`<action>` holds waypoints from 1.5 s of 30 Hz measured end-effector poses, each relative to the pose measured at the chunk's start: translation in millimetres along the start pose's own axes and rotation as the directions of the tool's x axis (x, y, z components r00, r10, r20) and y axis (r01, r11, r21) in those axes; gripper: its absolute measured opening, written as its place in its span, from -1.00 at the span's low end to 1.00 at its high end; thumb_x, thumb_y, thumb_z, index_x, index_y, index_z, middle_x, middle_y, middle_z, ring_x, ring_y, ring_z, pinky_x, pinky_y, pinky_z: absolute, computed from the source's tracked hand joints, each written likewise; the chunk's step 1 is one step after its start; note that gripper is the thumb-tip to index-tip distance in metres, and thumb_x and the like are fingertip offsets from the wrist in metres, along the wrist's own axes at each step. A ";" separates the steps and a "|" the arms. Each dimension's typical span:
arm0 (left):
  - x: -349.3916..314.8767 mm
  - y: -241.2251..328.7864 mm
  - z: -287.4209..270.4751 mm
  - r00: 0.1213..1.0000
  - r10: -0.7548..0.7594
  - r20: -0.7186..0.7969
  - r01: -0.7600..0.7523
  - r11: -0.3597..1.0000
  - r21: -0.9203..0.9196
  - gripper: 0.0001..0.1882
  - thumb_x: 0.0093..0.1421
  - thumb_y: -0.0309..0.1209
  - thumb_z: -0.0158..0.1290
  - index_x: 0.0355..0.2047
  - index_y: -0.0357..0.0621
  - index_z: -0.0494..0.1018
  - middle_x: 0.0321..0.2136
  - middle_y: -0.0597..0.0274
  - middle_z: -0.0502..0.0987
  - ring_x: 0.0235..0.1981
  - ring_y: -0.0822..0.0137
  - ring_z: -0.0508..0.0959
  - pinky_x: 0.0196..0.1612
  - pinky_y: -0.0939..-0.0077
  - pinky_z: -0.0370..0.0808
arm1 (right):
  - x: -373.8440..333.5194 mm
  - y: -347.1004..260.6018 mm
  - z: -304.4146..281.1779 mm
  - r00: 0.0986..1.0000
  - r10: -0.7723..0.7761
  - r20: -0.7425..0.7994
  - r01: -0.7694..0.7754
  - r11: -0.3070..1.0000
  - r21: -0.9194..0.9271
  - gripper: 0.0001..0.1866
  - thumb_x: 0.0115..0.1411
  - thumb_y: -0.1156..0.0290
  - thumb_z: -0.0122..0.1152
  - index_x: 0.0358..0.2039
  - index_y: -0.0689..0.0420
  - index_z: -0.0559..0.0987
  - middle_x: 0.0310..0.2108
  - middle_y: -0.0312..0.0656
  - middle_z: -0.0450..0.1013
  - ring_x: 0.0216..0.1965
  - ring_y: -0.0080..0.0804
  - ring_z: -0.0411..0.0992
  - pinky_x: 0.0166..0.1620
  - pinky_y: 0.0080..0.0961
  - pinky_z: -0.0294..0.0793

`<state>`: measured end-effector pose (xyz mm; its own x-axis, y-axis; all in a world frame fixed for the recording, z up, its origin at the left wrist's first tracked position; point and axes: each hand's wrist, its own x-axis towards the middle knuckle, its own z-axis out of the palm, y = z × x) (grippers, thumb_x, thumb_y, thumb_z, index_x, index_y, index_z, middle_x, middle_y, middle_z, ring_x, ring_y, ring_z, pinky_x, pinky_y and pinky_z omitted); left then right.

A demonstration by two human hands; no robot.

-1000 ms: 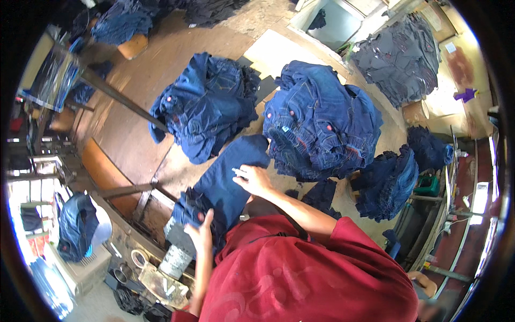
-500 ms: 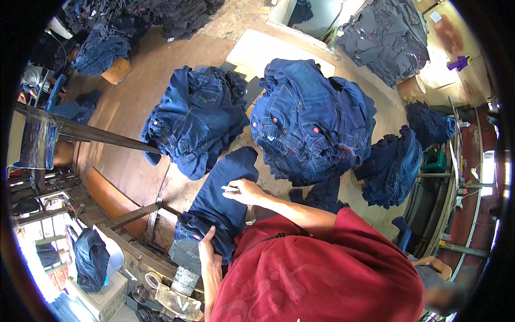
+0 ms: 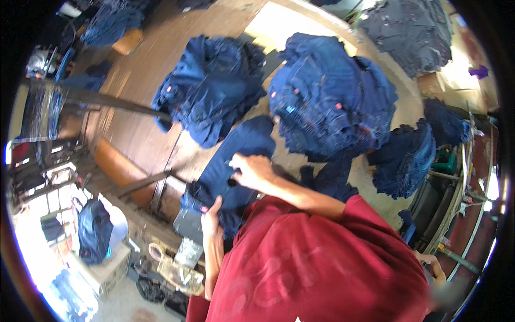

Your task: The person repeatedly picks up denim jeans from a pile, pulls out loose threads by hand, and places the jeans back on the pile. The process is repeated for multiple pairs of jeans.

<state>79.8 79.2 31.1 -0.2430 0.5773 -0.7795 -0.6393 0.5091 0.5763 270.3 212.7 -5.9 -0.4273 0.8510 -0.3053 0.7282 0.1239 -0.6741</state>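
Note:
A pair of dark blue jeans [image 3: 244, 140] lies lengthwise in front of me, its bunched end over a narrow grey board. At that bunched end, my left hand [image 3: 212, 219] grips the denim, thumb on top and fingers hidden beneath the cloth. My right hand [image 3: 253, 172] is closed above the middle of the jeans, apart from the left hand. Between its fingers sits a small metal tool [image 3: 234, 161], apparently thread snips, mostly covered by the hand and blurred.
Two big heaps of blue jeans, a left pile [image 3: 214, 88] and a right pile [image 3: 332, 99], stand just beyond. More denim [image 3: 405, 161] hangs at the right. A metal bar [image 3: 115, 102] juts in from the left. Another person's hand [image 3: 432, 263] shows at lower right.
The whole view has shifted, so the piles sit higher in the picture. My right hand has moved slightly along the jeans toward the left hand, which keeps its grip.

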 end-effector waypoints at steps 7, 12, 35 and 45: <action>32.0 -1.6 5.6 0.940 -0.286 0.187 0.310 0.943 -0.120 -0.54 0.30 -0.53 0.22 0.19 -0.44 0.54 0.09 -0.03 0.69 0.06 0.08 0.71 0.26 0.13 0.60 | -27.1 18.5 -20.0 0.980 0.169 -0.104 -0.129 0.941 0.312 -0.60 0.42 0.10 0.33 0.05 0.11 0.48 -0.30 0.03 0.68 -0.21 -0.07 0.73 -0.19 -0.08 0.65; 50.1 -2.2 2.1 0.909 -0.287 0.303 0.273 0.958 0.088 -0.67 0.19 -0.57 0.24 -0.03 -0.41 0.67 -0.10 0.03 0.75 -0.09 0.16 0.74 0.11 0.27 0.65 | -49.3 13.0 -40.2 0.979 0.125 -0.158 -0.077 0.958 0.278 -0.75 0.51 0.23 0.18 0.02 0.10 0.44 -0.30 0.10 0.68 -0.34 0.04 0.72 -0.29 -0.06 0.66; 43.4 1.2 -16.6 0.915 -0.201 0.349 0.161 0.977 0.139 -0.50 0.00 -0.71 0.21 0.03 -0.36 0.61 -0.09 0.00 0.73 -0.13 0.07 0.75 0.06 0.18 0.71 | -48.1 -38.4 -3.7 0.998 0.041 -0.053 -0.040 0.999 0.022 -0.35 0.21 0.05 0.46 0.15 0.10 0.39 -0.07 0.06 0.71 -0.18 0.18 0.70 -0.13 0.09 0.69; 28.2 11.6 -21.4 0.973 -0.228 0.044 0.220 0.966 0.132 -0.61 0.15 -0.52 0.37 -0.01 -0.38 0.61 -0.14 0.06 0.73 -0.19 0.11 0.74 -0.01 0.20 0.68 | -27.9 -24.6 3.7 0.982 -0.159 -0.100 0.130 0.959 -0.252 -0.77 0.26 0.28 0.25 -0.21 0.15 0.68 -0.47 -0.01 0.67 -0.46 -0.03 0.69 -0.43 -0.07 0.59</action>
<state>49.9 87.7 10.6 -0.0584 0.4737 -0.8787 -0.5747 0.7038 0.4176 262.3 184.0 16.7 -0.4822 0.8671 -0.1253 0.7780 0.3581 -0.5163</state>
